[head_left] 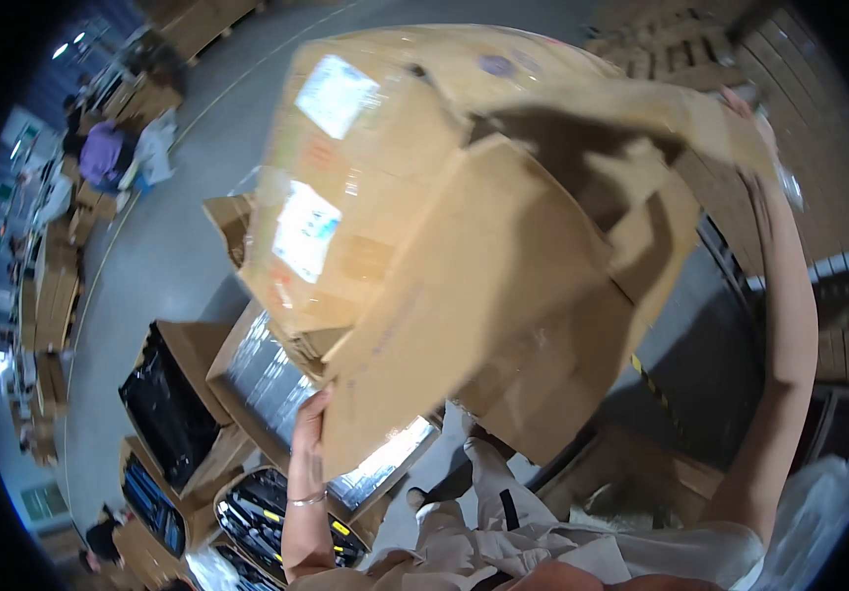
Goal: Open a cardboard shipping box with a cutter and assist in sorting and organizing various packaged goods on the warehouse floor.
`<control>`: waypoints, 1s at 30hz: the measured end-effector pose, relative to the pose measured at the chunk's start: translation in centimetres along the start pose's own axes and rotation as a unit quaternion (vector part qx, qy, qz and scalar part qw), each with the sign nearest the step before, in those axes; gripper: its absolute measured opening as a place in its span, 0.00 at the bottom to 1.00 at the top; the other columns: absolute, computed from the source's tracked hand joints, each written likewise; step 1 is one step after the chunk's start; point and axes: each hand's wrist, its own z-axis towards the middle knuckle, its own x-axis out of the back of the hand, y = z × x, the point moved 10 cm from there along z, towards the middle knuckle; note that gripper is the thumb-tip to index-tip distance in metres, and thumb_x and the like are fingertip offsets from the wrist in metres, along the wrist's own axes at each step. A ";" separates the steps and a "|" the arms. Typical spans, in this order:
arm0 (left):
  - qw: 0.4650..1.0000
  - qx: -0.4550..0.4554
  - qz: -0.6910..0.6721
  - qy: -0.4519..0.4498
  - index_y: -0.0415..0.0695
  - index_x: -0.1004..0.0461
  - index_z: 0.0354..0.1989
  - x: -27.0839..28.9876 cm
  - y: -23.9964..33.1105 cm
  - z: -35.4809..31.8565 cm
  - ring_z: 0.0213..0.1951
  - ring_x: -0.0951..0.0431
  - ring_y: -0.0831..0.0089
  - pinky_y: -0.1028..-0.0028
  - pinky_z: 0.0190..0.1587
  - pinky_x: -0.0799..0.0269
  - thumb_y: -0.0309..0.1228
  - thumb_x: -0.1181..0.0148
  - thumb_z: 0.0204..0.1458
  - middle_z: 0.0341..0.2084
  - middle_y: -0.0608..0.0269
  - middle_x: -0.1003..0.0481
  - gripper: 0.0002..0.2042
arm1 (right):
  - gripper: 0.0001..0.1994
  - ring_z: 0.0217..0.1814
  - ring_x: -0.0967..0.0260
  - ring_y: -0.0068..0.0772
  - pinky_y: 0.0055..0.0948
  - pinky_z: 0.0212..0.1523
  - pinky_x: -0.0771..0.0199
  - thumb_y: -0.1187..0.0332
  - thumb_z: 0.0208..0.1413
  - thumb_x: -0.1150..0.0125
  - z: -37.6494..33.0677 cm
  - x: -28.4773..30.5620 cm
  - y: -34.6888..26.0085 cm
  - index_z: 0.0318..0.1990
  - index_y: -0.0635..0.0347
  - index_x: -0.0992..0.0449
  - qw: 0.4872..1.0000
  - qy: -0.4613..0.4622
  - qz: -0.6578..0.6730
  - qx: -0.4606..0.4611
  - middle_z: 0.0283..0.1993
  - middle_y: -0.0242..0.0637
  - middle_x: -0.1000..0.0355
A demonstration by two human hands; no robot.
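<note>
A big brown cardboard box [444, 227] fills the middle of the view, tipped up in the air with white labels on its side and its flaps hanging loose. My left hand [308, 428] grips the lower flap edge from below. My right hand [754, 118] reaches up on the far right and holds the upper flap at the box's top corner; the fingers are partly hidden behind the cardboard. Below the raised box sits an open carton [247, 384] with shiny plastic-wrapped contents.
Open cartons lined with black plastic [173, 409] and boxes of dark items [257, 512] stand at lower left. Stacked cartons [55, 295] line the left aisle, where people [104, 153] work far off. Cardboard stacks [818, 177] rise at right. Grey floor [178, 246] lies between.
</note>
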 end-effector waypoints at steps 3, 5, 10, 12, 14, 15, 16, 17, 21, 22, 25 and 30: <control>0.999 -0.019 -0.008 0.035 0.35 0.34 0.45 0.7 0.2 -2.3 0.36 0.25 0.66 0.67 0.41 0.28 0.31 0.49 0.49 0.38 0.56 0.28 0.16 | 0.14 0.16 0.47 0.16 0.14 0.13 0.48 0.71 0.55 0.59 -1.8 -5.4 -3.8 0.47 0.69 0.34 0.998 -0.052 0.026 0.003 0.23 0.30 0.38; 0.995 -0.065 0.049 0.064 0.35 0.34 0.45 3.4 0.0 -3.8 0.36 0.26 0.66 0.68 0.41 0.28 0.32 0.49 0.49 0.38 0.56 0.28 0.17 | 0.15 0.16 0.47 0.17 0.16 0.13 0.47 0.72 0.55 0.60 -2.1 -4.1 -5.7 0.47 0.69 0.34 0.999 -0.041 0.004 0.016 0.23 0.31 0.38; 0.991 -0.007 0.119 0.055 0.34 0.34 0.43 3.5 -0.5 -7.1 0.30 0.25 0.68 0.72 0.36 0.28 0.32 0.49 0.49 0.34 0.57 0.27 0.16 | 0.14 0.15 0.43 0.20 0.19 0.13 0.43 0.71 0.54 0.59 -0.8 2.9 -3.8 0.45 0.67 0.33 0.991 0.114 0.066 -0.013 0.23 0.33 0.36; 0.999 0.000 0.023 0.034 0.37 0.33 0.30 4.4 1.9 -5.4 0.22 0.31 0.77 0.82 0.23 0.33 0.26 0.53 0.48 0.19 0.63 0.33 0.05 | 0.13 0.15 0.41 0.22 0.20 0.14 0.39 0.72 0.53 0.59 -1.1 0.4 -2.2 0.43 0.65 0.32 0.998 0.001 0.009 -0.061 0.20 0.33 0.35; 0.990 -0.030 -0.127 -0.052 0.36 0.34 0.31 5.3 4.4 -2.5 0.19 0.35 0.78 0.86 0.16 0.39 0.24 0.55 0.49 0.20 0.61 0.33 0.06 | 0.12 0.14 0.41 0.22 0.20 0.14 0.37 0.72 0.53 0.60 -2.0 -2.5 0.1 0.42 0.64 0.32 0.992 -0.073 -0.004 -0.106 0.17 0.32 0.36; 0.972 -0.042 -0.212 -0.087 0.35 0.34 0.32 3.7 5.7 -1.6 0.17 0.36 0.78 0.87 0.12 0.42 0.24 0.56 0.50 0.20 0.60 0.33 0.06 | 0.12 0.13 0.41 0.22 0.20 0.14 0.37 0.73 0.53 0.60 -2.3 -3.9 1.4 0.42 0.64 0.32 0.992 -0.054 -0.034 -0.110 0.15 0.31 0.38; 0.964 -0.059 -0.242 -0.092 0.34 0.34 0.32 4.8 6.9 -0.5 0.16 0.39 0.78 0.86 0.13 0.42 0.23 0.56 0.50 0.19 0.61 0.34 0.05 | 0.11 0.13 0.42 0.21 0.20 0.12 0.39 0.72 0.54 0.60 -3.1 -5.4 2.7 0.41 0.64 0.32 0.991 -0.019 0.019 -0.133 0.15 0.30 0.39; 0.955 -0.074 -0.270 -0.099 0.33 0.35 0.32 4.6 8.0 0.1 0.15 0.41 0.78 0.86 0.13 0.43 0.21 0.56 0.49 0.18 0.62 0.35 0.05 | 0.11 0.12 0.42 0.20 0.19 0.11 0.39 0.72 0.55 0.60 -3.2 -5.6 3.6 0.40 0.64 0.31 0.990 -0.001 0.022 -0.136 0.15 0.29 0.40; 0.957 -0.066 -0.274 -0.065 0.33 0.33 0.30 4.8 8.9 -0.1 0.21 0.38 0.77 0.84 0.18 0.41 0.20 0.56 0.48 0.20 0.61 0.36 0.05 | 0.11 0.12 0.41 0.20 0.19 0.11 0.38 0.72 0.54 0.60 -2.9 -4.5 5.1 0.39 0.62 0.30 0.990 0.044 -0.007 -0.132 0.15 0.29 0.40; 0.939 -0.011 -0.328 -0.100 0.34 0.33 0.29 3.8 8.4 -1.0 0.23 0.38 0.75 0.83 0.20 0.40 0.20 0.55 0.47 0.22 0.60 0.36 0.04 | 0.11 0.13 0.40 0.20 0.20 0.11 0.38 0.72 0.54 0.60 -3.0 -4.1 5.0 0.39 0.62 0.30 0.990 0.058 -0.015 -0.129 0.15 0.29 0.40; 0.923 -0.016 -0.368 -0.111 0.34 0.36 0.33 2.8 8.4 -3.9 0.25 0.37 0.74 0.81 0.20 0.39 0.25 0.53 0.48 0.26 0.58 0.37 0.07 | 0.12 0.13 0.40 0.20 0.19 0.11 0.39 0.72 0.54 0.61 -3.0 -3.8 4.4 0.39 0.61 0.30 0.991 0.052 -0.003 -0.123 0.15 0.29 0.40; 0.920 0.005 -0.371 -0.124 0.32 0.36 0.35 -3.9 7.8 -9.9 0.24 0.39 0.74 0.82 0.22 0.39 0.22 0.54 0.49 0.27 0.58 0.38 0.08 | 0.11 0.10 0.44 0.19 0.19 0.10 0.44 0.66 0.55 0.57 0.1 1.1 -1.3 0.31 0.61 0.28 0.994 0.066 -0.068 -0.061 0.13 0.29 0.37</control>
